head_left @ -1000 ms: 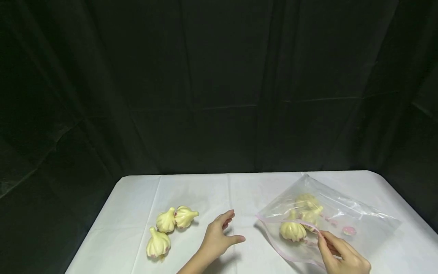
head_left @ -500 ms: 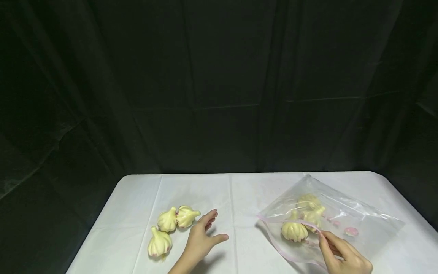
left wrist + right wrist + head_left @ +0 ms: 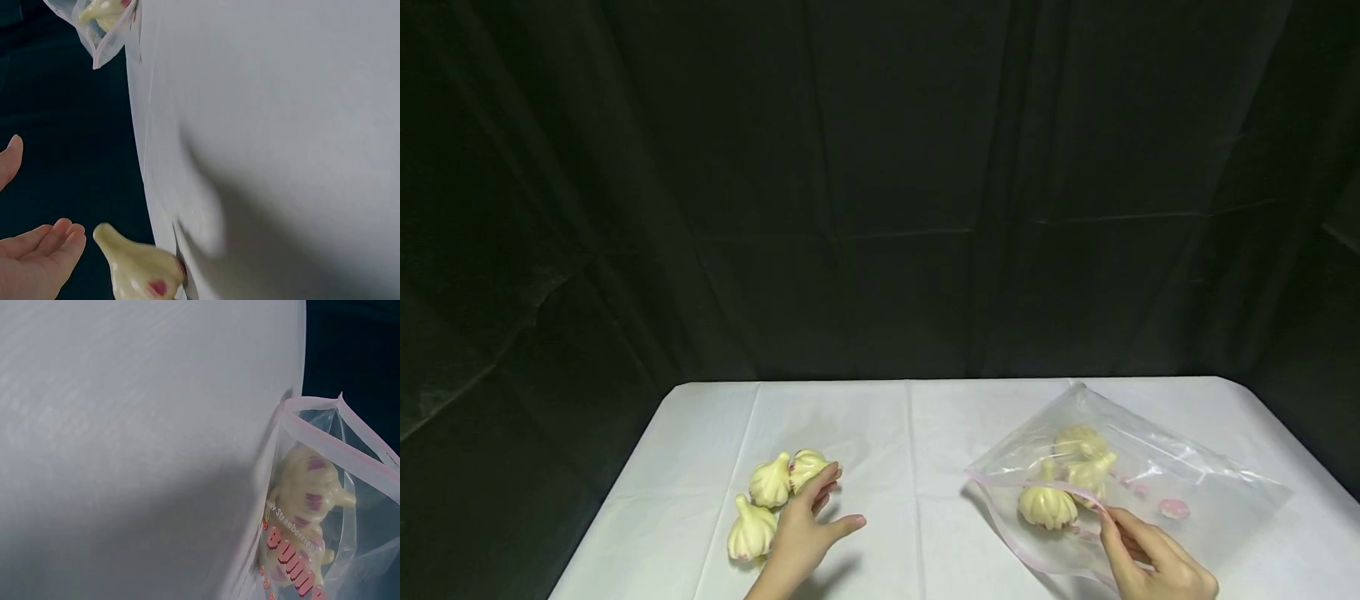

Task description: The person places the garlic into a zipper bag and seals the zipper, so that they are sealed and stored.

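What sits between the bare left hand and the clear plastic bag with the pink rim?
Only a bare stretch of creased white tablecloth lies between the left hand and the clear plastic bag; the head view shows it.

Backdrop (image 3: 880,150): black fabric, hanging beyond the far edge and down both sides, filling most of the head view.
Backdrop folds: soft vertical ones, plus a faint level crease (image 3: 910,234) near the middle and a slanting crease (image 3: 490,364) at left.
Table cover (image 3: 880,433): white, far corners rounded, far edge nearly straight against the black.
Cover creases: one line (image 3: 747,433) toward the left and another line (image 3: 912,442) near the centre, both running from far to near.
Shadows: a dark, forked shadow (image 3: 250,237) in the left wrist view; a broad, blurred shadow (image 3: 175,537) in the right.
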`<state>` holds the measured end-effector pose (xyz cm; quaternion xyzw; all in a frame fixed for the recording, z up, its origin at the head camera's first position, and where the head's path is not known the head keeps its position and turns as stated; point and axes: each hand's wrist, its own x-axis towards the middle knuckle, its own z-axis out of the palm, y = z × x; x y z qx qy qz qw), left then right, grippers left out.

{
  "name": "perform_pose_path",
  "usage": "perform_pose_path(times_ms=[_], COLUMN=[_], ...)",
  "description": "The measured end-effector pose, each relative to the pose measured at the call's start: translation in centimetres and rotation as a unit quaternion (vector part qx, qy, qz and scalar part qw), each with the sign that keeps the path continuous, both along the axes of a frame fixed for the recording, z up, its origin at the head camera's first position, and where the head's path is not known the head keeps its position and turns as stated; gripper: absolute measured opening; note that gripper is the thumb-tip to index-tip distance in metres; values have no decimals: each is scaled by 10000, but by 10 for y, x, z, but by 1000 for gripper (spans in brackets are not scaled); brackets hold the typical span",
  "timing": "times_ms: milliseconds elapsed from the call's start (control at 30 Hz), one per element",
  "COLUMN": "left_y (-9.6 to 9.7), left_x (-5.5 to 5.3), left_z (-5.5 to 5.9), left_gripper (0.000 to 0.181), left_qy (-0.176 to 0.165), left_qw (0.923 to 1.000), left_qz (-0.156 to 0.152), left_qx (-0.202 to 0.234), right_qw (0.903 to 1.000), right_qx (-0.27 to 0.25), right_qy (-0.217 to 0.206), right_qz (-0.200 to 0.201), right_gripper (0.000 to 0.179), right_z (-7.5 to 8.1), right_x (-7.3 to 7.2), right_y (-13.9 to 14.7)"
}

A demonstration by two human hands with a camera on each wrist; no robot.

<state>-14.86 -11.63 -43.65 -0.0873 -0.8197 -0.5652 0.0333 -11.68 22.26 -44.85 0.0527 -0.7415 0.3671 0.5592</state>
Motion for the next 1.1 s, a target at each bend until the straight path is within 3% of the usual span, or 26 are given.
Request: perform_pose_path(times_ms=[367,767,933,1100], left_y=[-26,-47,-55,-62], left_x=[4,7,8,10], left_z=[8,19,23,24], left_gripper=[70,72,72,74], left_qy=[22,-350,-391,-384], left_qw=[9979,9913,9893,9867], left_qz=[627,1259,1406,1576], left_qx=[-131,-161,5,-130], right_qw=[9998,9992,9998,9996], right_qx=[3,66,28,46], right_qy=[-155,-279,-148,-186], right_qz=[-160,-262,-152,-197], right_gripper=[16,13,14,13], right_z=[-1,0,-1,-1], right_x=[1,3,1,1], right_y=[0,-1,0,0])
